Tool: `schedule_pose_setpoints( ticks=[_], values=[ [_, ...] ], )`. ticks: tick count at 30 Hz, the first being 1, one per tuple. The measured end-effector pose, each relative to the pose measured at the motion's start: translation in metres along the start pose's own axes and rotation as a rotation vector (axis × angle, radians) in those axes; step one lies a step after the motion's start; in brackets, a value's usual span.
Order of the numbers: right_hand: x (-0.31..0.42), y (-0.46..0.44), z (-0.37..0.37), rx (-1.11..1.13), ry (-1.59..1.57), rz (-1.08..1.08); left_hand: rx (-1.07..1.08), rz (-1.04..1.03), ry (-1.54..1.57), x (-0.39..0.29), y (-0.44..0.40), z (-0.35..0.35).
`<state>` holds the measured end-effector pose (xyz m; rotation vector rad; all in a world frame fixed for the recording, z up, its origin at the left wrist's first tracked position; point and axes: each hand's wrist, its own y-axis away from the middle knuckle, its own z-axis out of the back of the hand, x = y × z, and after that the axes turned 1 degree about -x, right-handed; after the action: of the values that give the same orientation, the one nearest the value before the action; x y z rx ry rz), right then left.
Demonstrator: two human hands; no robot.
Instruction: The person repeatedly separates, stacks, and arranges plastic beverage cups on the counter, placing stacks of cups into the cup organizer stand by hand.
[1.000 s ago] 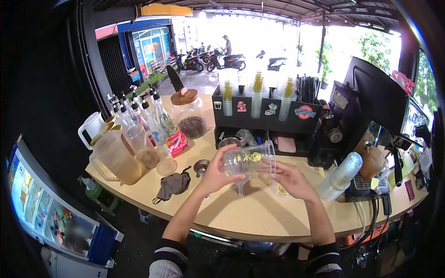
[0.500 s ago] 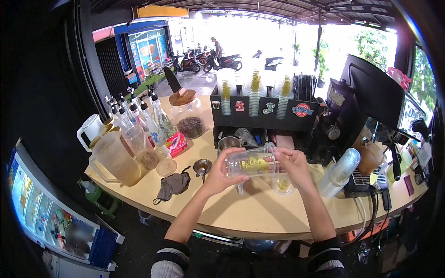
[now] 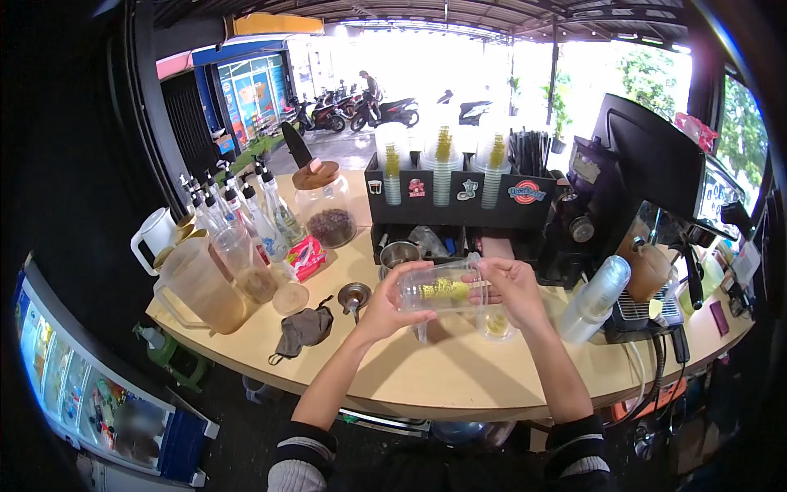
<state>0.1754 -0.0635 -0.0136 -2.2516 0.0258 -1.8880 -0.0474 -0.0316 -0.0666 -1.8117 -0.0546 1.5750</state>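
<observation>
A clear plastic cup [image 3: 434,289] with yellow print lies sideways between my hands, above the wooden counter. My left hand [image 3: 393,303] wraps round its base end. At the rim end, my right hand [image 3: 510,289] grips the edge with thumb and fingers. Below my right hand another clear cup [image 3: 497,325] with yellow print stands on the counter, partly covered by that hand. Just behind my left hand is a metal pitcher [image 3: 400,252]. To the left lie a small round metal tool [image 3: 354,297] and a dark grey cloth mask [image 3: 305,331].
Pump bottles [image 3: 246,209], a plastic jug [image 3: 201,287] and a jar of beans [image 3: 329,225] stand left. At the back, a black organizer [image 3: 459,197] holds cup stacks and straws. A sleeve of cups [image 3: 594,303] and an espresso machine [image 3: 648,307] are right.
The view has shifted slightly, moving the background a little to the left. Both hands keep hold of the cup, which sits almost the same.
</observation>
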Motion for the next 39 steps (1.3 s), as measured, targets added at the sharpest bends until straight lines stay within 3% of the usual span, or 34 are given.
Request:
schedule_pose_setpoints(
  ticks=[9, 12, 14, 15, 17, 21, 24, 26, 27, 29, 30, 32, 34, 38, 39],
  values=[
    [-0.007, 0.0, -0.002, -0.016, -0.017, 0.004, 0.008, -0.053, -0.108, 0.007, 0.001, -0.006],
    [-0.019, -0.001, -0.006, 0.031, -0.079, 0.083, -0.14, -0.182, -0.305, 0.016, -0.004, -0.002],
    [-0.021, 0.0, -0.012, 0.004, -0.095, 0.107, -0.343, -0.061, -0.218, 0.017, -0.009, 0.0],
    [-0.022, 0.0, -0.014, 0.005, -0.094, 0.113, -0.342, -0.067, -0.219, 0.013, -0.011, -0.001],
    [-0.025, -0.002, -0.017, -0.001, -0.129, 0.124, -0.379, 0.197, -0.061, 0.002, -0.013, -0.002],
    [-0.026, -0.004, -0.018, 0.011, -0.157, 0.096, -0.361, 0.115, -0.087, 0.006, -0.024, 0.017],
    [-0.022, 0.004, -0.012, -0.047, 0.083, 0.274, -0.41, 0.007, -0.011, -0.012, -0.042, 0.036],
    [-0.018, 0.014, 0.004, -0.245, 0.72, 0.55, -0.485, -0.169, -0.067, -0.041, -0.06, 0.051],
    [-0.018, 0.018, 0.011, -0.243, 0.722, 0.553, -0.485, -0.232, -0.148, -0.052, -0.069, 0.063],
    [-0.02, 0.025, 0.026, -0.352, 1.144, 0.567, -0.49, -0.296, -0.225, -0.066, -0.094, 0.083],
    [-0.027, 0.026, 0.035, -0.35, 1.148, 0.57, -0.49, -0.382, -0.285, -0.072, -0.109, 0.091],
    [-0.048, 0.018, 0.05, -0.227, 1.151, 0.294, -0.492, -0.471, -0.342, -0.08, -0.142, 0.106],
    [-0.063, 0.005, 0.049, -0.208, 1.128, 0.328, -0.468, -0.52, -0.543, -0.085, -0.176, 0.119],
    [-0.083, -0.027, 0.043, -0.196, 1.061, 0.469, -0.462, -0.496, -0.537, -0.084, -0.229, 0.131],
    [-0.089, -0.033, 0.045, -0.193, 1.07, 0.473, -0.473, -0.495, -0.703, -0.082, -0.241, 0.137]
  ],
)
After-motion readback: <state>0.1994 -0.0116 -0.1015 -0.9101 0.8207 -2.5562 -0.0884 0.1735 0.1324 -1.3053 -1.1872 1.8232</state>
